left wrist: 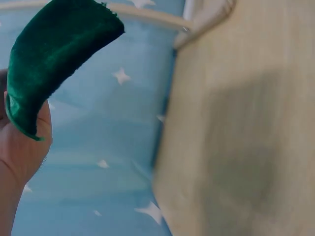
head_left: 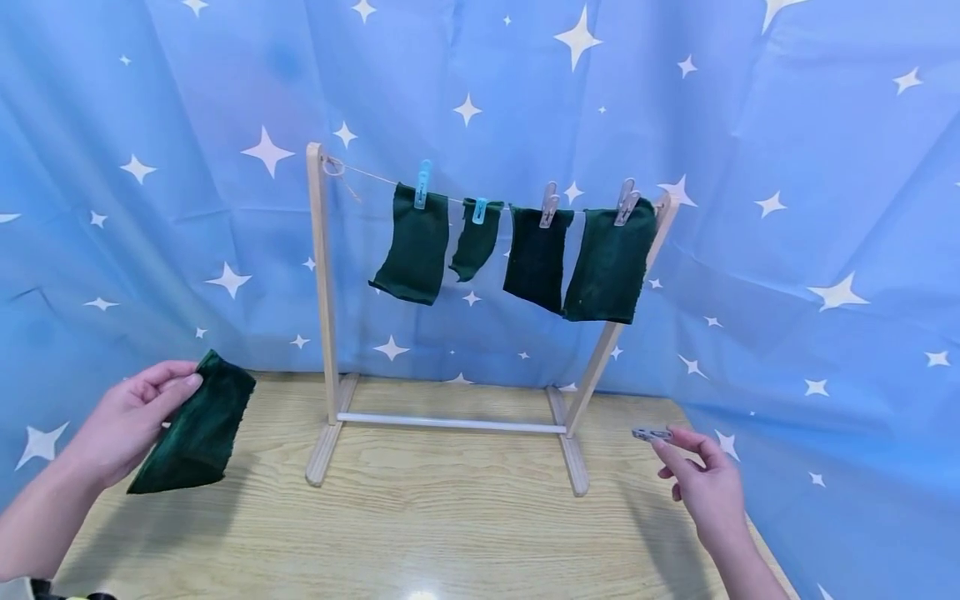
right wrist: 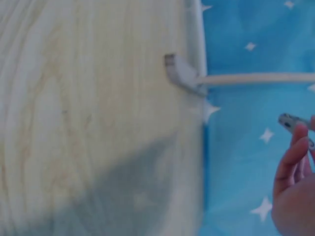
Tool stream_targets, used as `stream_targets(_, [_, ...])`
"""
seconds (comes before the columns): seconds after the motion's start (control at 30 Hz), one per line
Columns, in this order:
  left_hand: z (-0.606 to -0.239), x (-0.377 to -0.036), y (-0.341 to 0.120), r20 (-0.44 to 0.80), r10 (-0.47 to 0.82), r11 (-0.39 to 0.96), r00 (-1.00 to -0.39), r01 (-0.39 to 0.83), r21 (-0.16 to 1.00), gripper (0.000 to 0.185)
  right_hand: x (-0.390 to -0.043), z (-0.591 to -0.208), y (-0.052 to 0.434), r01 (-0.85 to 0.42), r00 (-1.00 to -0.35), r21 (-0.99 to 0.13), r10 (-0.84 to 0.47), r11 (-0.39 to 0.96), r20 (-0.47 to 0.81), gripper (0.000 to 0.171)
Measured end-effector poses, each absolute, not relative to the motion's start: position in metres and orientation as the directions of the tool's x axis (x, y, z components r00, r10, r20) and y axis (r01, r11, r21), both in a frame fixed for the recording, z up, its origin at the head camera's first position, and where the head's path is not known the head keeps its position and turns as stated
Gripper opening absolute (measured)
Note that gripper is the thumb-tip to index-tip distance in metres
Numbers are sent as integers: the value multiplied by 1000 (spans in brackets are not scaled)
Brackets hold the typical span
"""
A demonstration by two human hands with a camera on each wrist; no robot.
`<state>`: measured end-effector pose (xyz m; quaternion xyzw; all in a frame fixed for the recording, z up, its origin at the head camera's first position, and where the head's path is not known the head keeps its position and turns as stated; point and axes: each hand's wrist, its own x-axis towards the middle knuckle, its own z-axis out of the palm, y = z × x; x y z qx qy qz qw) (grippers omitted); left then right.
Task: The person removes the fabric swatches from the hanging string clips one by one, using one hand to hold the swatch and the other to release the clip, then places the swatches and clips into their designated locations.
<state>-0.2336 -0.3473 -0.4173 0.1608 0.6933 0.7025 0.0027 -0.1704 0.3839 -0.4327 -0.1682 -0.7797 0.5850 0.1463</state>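
Note:
My left hand (head_left: pixel 135 421) pinches a dark green velvet cloth piece (head_left: pixel 206 429) by its upper left edge, left of a wooden rack. In the left wrist view the cloth (left wrist: pixel 54 49) curves over the hand (left wrist: pixel 24 142). Out to the right of the rack, my right hand (head_left: pixel 708 483) holds a clear grey clothespin (head_left: pixel 651 434) between thumb and fingers. The right wrist view shows that clothespin (right wrist: pixel 291 122) at the fingertips. Several green cloth pieces hang from the line, among them a large one (head_left: pixel 611 267) at the right and a small one (head_left: pixel 476 242).
The wooden rack (head_left: pixel 324 292) stands on a wood-grain table (head_left: pixel 420 525), its string (head_left: pixel 371 175) tied between two posts. Blue clothespins (head_left: pixel 423 185) and greyish ones (head_left: pixel 550 205) grip the hanging cloths. A blue curtain with white stars (head_left: pixel 187 208) surrounds the table's back and sides.

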Motion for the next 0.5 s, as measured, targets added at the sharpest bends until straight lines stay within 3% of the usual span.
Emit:
stream_targets(0.2, [-439, -235, -369, 141, 260, -67, -955, 127, 990, 35, -175, -451, 395, 142, -887, -949, 461, 281, 4, 42])
stream_targets(0.5, [-461, -241, -384, -20, 151, 251, -988, 19, 968, 26, -184, -468, 410, 235, -870, -928, 488, 291, -67, 55])
